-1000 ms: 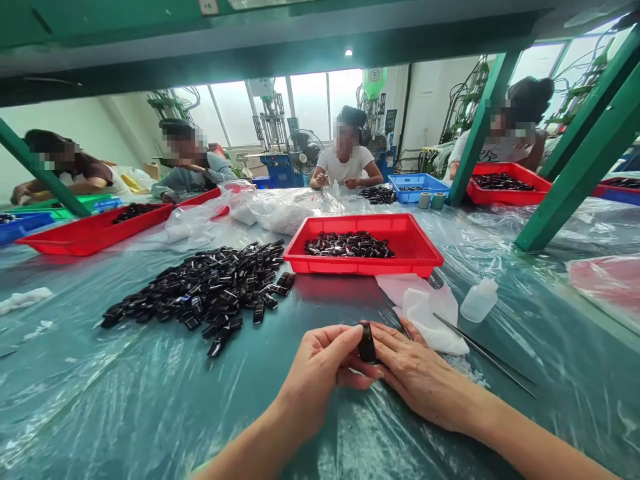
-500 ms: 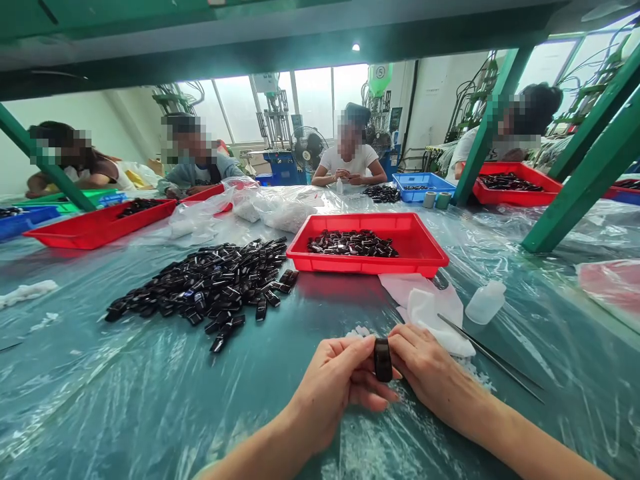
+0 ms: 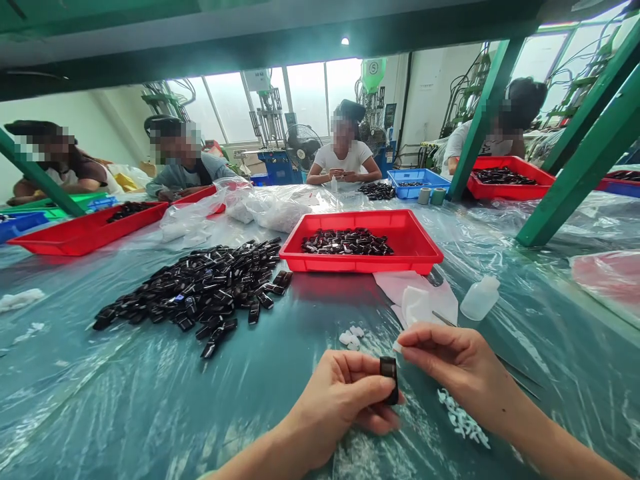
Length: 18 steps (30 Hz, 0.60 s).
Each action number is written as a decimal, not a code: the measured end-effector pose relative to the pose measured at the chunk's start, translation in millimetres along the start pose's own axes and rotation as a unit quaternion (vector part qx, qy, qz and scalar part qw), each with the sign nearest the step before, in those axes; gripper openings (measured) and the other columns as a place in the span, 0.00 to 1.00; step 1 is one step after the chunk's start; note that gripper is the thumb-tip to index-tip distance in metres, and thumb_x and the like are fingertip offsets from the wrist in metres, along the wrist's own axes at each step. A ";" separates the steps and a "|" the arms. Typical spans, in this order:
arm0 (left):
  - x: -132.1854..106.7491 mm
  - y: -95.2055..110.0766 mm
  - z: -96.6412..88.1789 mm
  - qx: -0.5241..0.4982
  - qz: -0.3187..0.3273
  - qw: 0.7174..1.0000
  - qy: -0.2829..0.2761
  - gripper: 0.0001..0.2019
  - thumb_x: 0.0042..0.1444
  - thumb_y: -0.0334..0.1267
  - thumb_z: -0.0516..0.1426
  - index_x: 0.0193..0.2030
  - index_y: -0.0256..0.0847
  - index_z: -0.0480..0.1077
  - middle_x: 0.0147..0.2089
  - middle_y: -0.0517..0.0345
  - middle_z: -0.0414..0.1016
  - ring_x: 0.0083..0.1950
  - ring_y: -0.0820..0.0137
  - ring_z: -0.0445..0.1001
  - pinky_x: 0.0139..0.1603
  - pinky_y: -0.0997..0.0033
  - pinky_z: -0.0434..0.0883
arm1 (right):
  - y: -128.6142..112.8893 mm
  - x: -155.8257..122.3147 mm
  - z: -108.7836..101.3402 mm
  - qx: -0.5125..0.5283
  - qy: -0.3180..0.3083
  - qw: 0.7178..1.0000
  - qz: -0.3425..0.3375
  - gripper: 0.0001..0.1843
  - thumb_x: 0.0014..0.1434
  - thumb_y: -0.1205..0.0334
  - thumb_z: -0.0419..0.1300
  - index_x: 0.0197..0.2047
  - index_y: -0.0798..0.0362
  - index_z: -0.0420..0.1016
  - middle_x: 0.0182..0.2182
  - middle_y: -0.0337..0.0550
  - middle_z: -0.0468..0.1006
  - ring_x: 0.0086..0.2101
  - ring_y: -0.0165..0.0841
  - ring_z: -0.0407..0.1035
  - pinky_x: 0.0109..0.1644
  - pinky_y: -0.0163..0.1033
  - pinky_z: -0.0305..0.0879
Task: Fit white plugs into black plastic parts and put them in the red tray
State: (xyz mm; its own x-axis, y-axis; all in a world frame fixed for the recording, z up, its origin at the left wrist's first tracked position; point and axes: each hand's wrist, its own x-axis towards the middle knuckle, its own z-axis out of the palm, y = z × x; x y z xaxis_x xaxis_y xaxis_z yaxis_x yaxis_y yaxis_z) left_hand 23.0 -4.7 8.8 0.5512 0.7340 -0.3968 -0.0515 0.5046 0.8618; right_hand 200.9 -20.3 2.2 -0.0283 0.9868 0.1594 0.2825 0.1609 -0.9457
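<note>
Fingers [image 3: 370,391] of the left hand [image 3: 343,400] clamp a black piece [image 3: 389,372] over the table [image 3: 150,407]; at its three o'clock the right hand [image 3: 465,363] pinches a small white bit [image 3: 397,347]. From the black piece, white clippings [image 3: 463,420] lie at four o'clock, a bottle [image 3: 480,299] at two, the red tray [image 3: 355,265] near twelve, a black heap [image 3: 210,287] at ten.

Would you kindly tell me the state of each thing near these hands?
Left hand: closed on a black piece
Right hand: pinching a small white piece
Red tray: partly filled with black parts
Black heap: loose, beside the tray
Tweezers: lying, partly hidden by right hand
White scraps: scattered by right forearm
White bottle: upright or tipped, unclear
</note>
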 end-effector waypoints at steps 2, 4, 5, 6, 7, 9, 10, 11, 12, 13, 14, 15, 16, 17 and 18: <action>-0.9 -0.3 0.6 0.011 -0.006 1.000 -0.006 0.11 0.41 0.37 0.65 0.30 0.31 0.75 0.29 0.51 0.77 0.23 0.74 0.74 0.21 0.83 0.68 | -3.6 -1.0 0.4 0.009 -0.007 1.000 -0.006 0.07 0.53 0.58 0.60 0.31 0.52 0.76 0.27 0.39 0.76 0.29 0.31 0.70 0.32 0.33 0.68; -1.7 -0.1 1.4 0.020 -0.010 1.000 -0.009 0.12 0.40 0.38 0.65 0.30 0.31 0.76 0.28 0.51 0.77 0.23 0.74 0.74 0.22 0.81 0.68 | -6.8 -2.1 0.2 0.012 -0.022 1.000 -0.015 0.07 0.52 0.59 0.60 0.30 0.53 0.77 0.26 0.40 0.76 0.29 0.31 0.70 0.32 0.33 0.67; -1.9 0.0 1.8 0.025 -0.010 1.000 -0.011 0.13 0.40 0.38 0.66 0.30 0.31 0.76 0.28 0.51 0.77 0.23 0.74 0.74 0.22 0.81 0.69 | -8.1 -2.6 0.0 0.014 -0.032 0.999 -0.019 0.07 0.52 0.59 0.60 0.29 0.53 0.77 0.26 0.40 0.76 0.28 0.31 0.70 0.32 0.33 0.67; -2.1 0.1 2.0 0.029 -0.010 0.999 -0.010 0.13 0.39 0.39 0.66 0.30 0.31 0.76 0.28 0.51 0.77 0.22 0.74 0.73 0.22 0.81 0.69 | -9.1 -3.1 -0.2 0.017 -0.041 0.999 -0.025 0.07 0.53 0.60 0.60 0.29 0.53 0.77 0.26 0.40 0.76 0.28 0.31 0.69 0.32 0.33 0.67; -2.2 0.1 2.1 0.033 -0.011 0.999 -0.008 0.13 0.39 0.39 0.66 0.30 0.31 0.76 0.28 0.51 0.77 0.22 0.74 0.73 0.22 0.80 0.69 | -10.0 -3.6 -0.4 0.022 -0.048 0.998 -0.030 0.06 0.53 0.61 0.60 0.28 0.53 0.77 0.26 0.40 0.76 0.29 0.31 0.69 0.32 0.33 0.67; -2.0 -0.5 2.1 0.037 -0.009 0.999 -0.004 0.13 0.39 0.38 0.66 0.30 0.31 0.77 0.27 0.51 0.77 0.22 0.74 0.73 0.22 0.80 0.69 | -11.3 -4.3 -0.4 0.032 -0.058 0.997 -0.038 0.06 0.53 0.62 0.60 0.28 0.52 0.78 0.26 0.40 0.76 0.29 0.30 0.69 0.33 0.33 0.66; -1.8 -1.0 2.0 0.039 -0.007 0.999 -0.002 0.13 0.39 0.38 0.65 0.30 0.31 0.77 0.27 0.52 0.76 0.22 0.74 0.73 0.22 0.80 0.69 | -11.7 -4.4 -0.3 0.036 -0.060 0.997 -0.042 0.06 0.53 0.63 0.60 0.28 0.52 0.78 0.26 0.40 0.76 0.28 0.30 0.69 0.32 0.33 0.66; -1.5 -1.5 2.0 0.042 -0.005 0.999 -0.001 0.12 0.39 0.38 0.65 0.30 0.31 0.76 0.26 0.52 0.76 0.22 0.74 0.73 0.22 0.80 0.69 | -12.0 -4.5 -0.1 0.036 -0.061 0.996 -0.045 0.06 0.53 0.63 0.60 0.29 0.52 0.78 0.26 0.40 0.76 0.28 0.29 0.69 0.32 0.32 0.66; -1.3 -2.0 2.1 0.045 -0.002 0.999 0.000 0.12 0.40 0.38 0.65 0.30 0.31 0.76 0.26 0.52 0.76 0.22 0.74 0.73 0.22 0.80 0.69 | -12.3 -4.4 0.2 0.035 -0.062 0.996 -0.047 0.06 0.53 0.63 0.60 0.29 0.51 0.79 0.27 0.40 0.76 0.28 0.29 0.69 0.32 0.32 0.65; -1.1 -2.5 2.3 0.048 0.002 0.999 0.001 0.12 0.40 0.38 0.65 0.30 0.31 0.76 0.26 0.53 0.76 0.22 0.75 0.73 0.22 0.80 0.69 | -12.4 -4.4 0.6 0.031 -0.060 0.997 -0.048 0.06 0.53 0.64 0.60 0.29 0.51 0.79 0.27 0.40 0.76 0.28 0.29 0.69 0.31 0.32 0.65; -1.0 -2.7 2.6 0.053 0.005 0.999 0.002 0.12 0.40 0.38 0.65 0.30 0.31 0.76 0.26 0.53 0.75 0.22 0.75 0.73 0.22 0.80 0.69 | -12.5 -4.3 1.0 0.027 -0.058 0.997 -0.048 0.07 0.53 0.64 0.60 0.29 0.51 0.79 0.26 0.40 0.77 0.28 0.29 0.69 0.31 0.31 0.65; -0.9 -2.8 2.9 0.058 0.008 0.998 0.004 0.11 0.41 0.38 0.64 0.29 0.30 0.76 0.25 0.53 0.75 0.22 0.75 0.72 0.23 0.80 0.69 | -12.4 -4.4 1.6 0.024 -0.057 0.997 -0.048 0.07 0.53 0.64 0.60 0.29 0.50 0.80 0.26 0.40 0.77 0.28 0.29 0.69 0.31 0.31 0.65; -0.9 -2.8 3.2 0.061 0.011 0.998 0.005 0.11 0.41 0.37 0.64 0.29 0.30 0.76 0.25 0.54 0.74 0.22 0.76 0.72 0.23 0.80 0.70 | -12.4 -4.5 2.2 0.021 -0.055 0.997 -0.047 0.07 0.54 0.64 0.60 0.29 0.50 0.80 0.26 0.40 0.77 0.28 0.29 0.69 0.31 0.31 0.64; -1.0 -2.6 3.6 0.063 0.013 0.998 0.006 0.10 0.42 0.37 0.64 0.29 0.30 0.76 0.24 0.55 0.74 0.22 0.76 0.72 0.23 0.80 0.70 | -12.3 -4.9 2.9 0.019 -0.054 0.997 -0.046 0.07 0.54 0.64 0.60 0.29 0.50 0.80 0.26 0.40 0.77 0.28 0.29 0.69 0.31 0.31 0.64; -1.2 -2.4 3.9 0.064 0.014 0.998 0.008 0.10 0.42 0.37 0.64 0.29 0.31 0.76 0.24 0.55 0.74 0.22 0.75 0.72 0.23 0.80 0.70 | -12.2 -5.4 3.6 0.018 -0.053 0.997 -0.046 0.07 0.54 0.64 0.60 0.28 0.50 0.80 0.27 0.39 0.77 0.28 0.29 0.69 0.31 0.31 0.64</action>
State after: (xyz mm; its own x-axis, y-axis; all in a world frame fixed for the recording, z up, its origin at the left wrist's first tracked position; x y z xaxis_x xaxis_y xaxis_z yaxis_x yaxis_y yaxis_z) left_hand 25.7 -8.5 8.5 0.5381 0.7545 -0.3758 0.0412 0.4217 0.9058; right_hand 194.1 -27.5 11.9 -0.1535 0.9641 0.2165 0.2405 0.2490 -0.9382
